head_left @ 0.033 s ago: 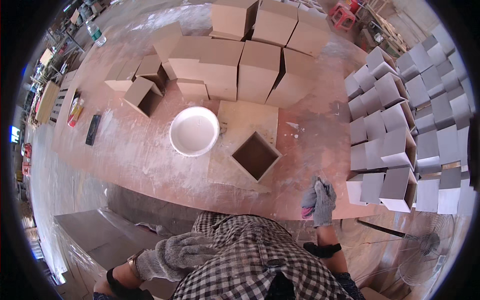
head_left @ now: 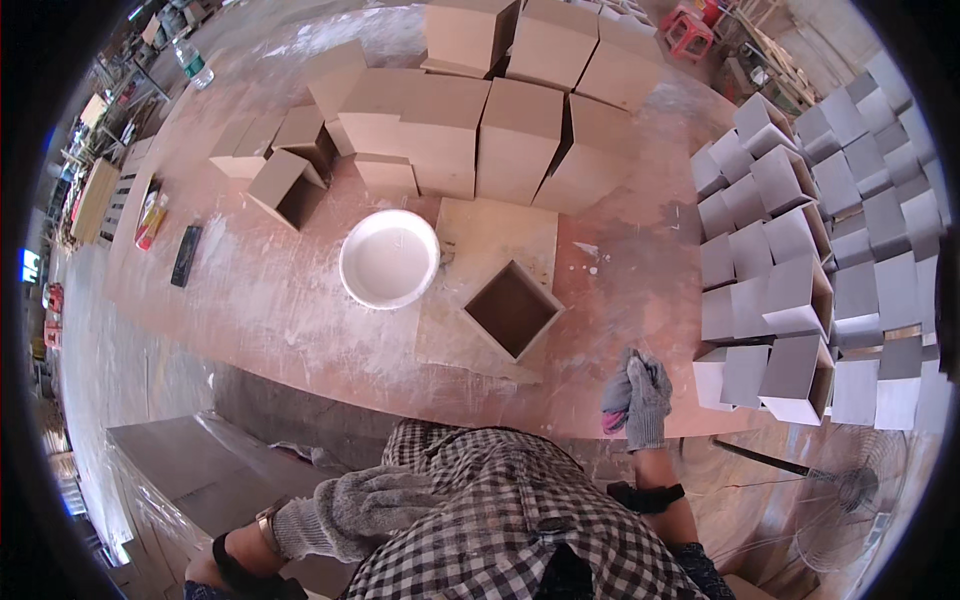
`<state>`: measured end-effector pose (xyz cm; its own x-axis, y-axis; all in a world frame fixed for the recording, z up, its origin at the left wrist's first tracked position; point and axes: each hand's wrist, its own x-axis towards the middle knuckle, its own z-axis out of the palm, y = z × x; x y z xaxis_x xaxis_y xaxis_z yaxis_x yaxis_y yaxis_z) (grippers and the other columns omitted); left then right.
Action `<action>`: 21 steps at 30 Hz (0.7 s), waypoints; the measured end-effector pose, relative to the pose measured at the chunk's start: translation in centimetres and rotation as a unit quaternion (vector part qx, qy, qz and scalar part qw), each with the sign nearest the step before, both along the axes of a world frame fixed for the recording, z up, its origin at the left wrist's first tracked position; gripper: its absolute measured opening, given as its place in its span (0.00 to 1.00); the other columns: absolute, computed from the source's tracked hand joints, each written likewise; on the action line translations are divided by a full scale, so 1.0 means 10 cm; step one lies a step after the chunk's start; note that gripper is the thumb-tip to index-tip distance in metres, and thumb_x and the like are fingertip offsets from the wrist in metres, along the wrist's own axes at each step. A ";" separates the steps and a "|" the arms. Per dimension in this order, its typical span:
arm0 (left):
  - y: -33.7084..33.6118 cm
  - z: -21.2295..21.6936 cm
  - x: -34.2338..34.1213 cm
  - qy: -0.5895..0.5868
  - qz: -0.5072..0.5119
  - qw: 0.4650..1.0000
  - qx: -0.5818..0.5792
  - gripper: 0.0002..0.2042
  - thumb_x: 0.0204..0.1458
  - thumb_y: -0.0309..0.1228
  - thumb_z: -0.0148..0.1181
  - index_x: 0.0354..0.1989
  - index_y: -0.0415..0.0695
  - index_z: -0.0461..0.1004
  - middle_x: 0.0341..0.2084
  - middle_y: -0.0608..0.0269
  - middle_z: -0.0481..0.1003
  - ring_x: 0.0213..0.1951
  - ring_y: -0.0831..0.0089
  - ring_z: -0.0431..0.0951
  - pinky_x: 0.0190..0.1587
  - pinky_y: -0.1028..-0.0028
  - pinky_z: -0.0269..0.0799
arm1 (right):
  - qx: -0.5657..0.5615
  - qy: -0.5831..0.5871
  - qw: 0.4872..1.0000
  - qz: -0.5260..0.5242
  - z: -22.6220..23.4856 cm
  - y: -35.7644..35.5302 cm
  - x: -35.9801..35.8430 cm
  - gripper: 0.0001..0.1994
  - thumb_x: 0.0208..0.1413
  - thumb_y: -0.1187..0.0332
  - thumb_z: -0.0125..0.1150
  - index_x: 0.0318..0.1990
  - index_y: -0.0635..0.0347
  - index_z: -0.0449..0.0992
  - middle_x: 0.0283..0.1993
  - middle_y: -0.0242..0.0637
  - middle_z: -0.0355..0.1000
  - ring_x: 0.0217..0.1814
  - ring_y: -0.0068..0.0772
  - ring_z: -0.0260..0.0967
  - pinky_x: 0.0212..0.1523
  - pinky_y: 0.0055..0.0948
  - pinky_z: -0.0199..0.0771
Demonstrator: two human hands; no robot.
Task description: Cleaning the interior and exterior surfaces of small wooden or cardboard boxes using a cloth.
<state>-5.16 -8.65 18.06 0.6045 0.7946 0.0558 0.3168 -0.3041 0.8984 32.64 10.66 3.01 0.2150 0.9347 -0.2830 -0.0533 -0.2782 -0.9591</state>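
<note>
My right hand (head_left: 645,400), in a grey knit glove, hovers at the near edge of the reddish worktable (head_left: 260,300), its fingers bunched on a grey and pink cloth (head_left: 612,415). An open-topped square wooden box (head_left: 512,310) stands on a flat board (head_left: 500,240) just beyond it. Left of that box is a white round basin (head_left: 389,258). My left hand (head_left: 360,505), also gloved in grey, lies low against my checked shirt and holds nothing.
Several closed plywood boxes (head_left: 500,130) are stacked at the back of the table, and open ones (head_left: 285,185) lie at the left. Grey-painted boxes (head_left: 800,260) are piled at the right. A floor fan (head_left: 850,490) stands at the lower right, a grey cabinet (head_left: 190,470) at the lower left.
</note>
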 end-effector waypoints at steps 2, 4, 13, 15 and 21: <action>-0.07 -0.13 0.07 -0.023 -0.002 1.000 0.001 0.31 0.39 0.32 0.65 0.57 0.43 0.67 0.55 0.53 0.69 0.59 0.54 0.67 0.61 0.58 0.62 | -0.007 0.046 0.998 0.048 0.21 0.07 -0.19 0.00 0.59 0.74 0.57 0.36 0.59 0.72 0.25 0.24 0.67 0.19 0.13 0.59 0.17 0.15 0.62; -0.14 -0.33 0.13 -0.147 -0.011 0.980 -0.132 0.34 0.38 0.34 0.66 0.58 0.42 0.65 0.55 0.50 0.69 0.59 0.52 0.67 0.61 0.58 0.62 | -0.007 0.091 0.992 0.082 0.38 0.09 -0.26 0.01 0.59 0.73 0.56 0.36 0.59 0.72 0.24 0.24 0.66 0.18 0.12 0.58 0.16 0.16 0.61; -0.02 -0.34 0.13 -0.132 0.004 0.988 -0.074 0.23 0.44 0.37 0.63 0.50 0.43 0.73 0.45 0.51 0.74 0.47 0.56 0.74 0.50 0.61 0.70 | -0.009 0.036 0.996 0.075 0.25 0.04 -0.45 0.02 0.61 0.74 0.54 0.36 0.59 0.72 0.23 0.22 0.64 0.18 0.11 0.56 0.16 0.15 0.59; -0.02 -0.26 0.00 0.077 0.015 0.989 0.128 0.18 0.46 0.36 0.61 0.47 0.44 0.76 0.40 0.54 0.76 0.43 0.58 0.76 0.47 0.64 0.73 | -0.061 0.074 0.990 0.104 0.32 0.02 -0.42 0.01 0.59 0.74 0.57 0.36 0.58 0.74 0.26 0.24 0.69 0.21 0.12 0.59 0.20 0.15 0.63; -0.17 -0.28 -0.16 0.050 -0.074 0.996 0.005 0.25 0.45 0.37 0.57 0.53 0.41 0.71 0.47 0.48 0.73 0.49 0.55 0.74 0.52 0.60 0.71 | -0.025 0.006 0.996 0.086 0.23 0.05 -0.40 0.02 0.60 0.74 0.56 0.34 0.59 0.72 0.25 0.23 0.68 0.22 0.11 0.60 0.22 0.15 0.64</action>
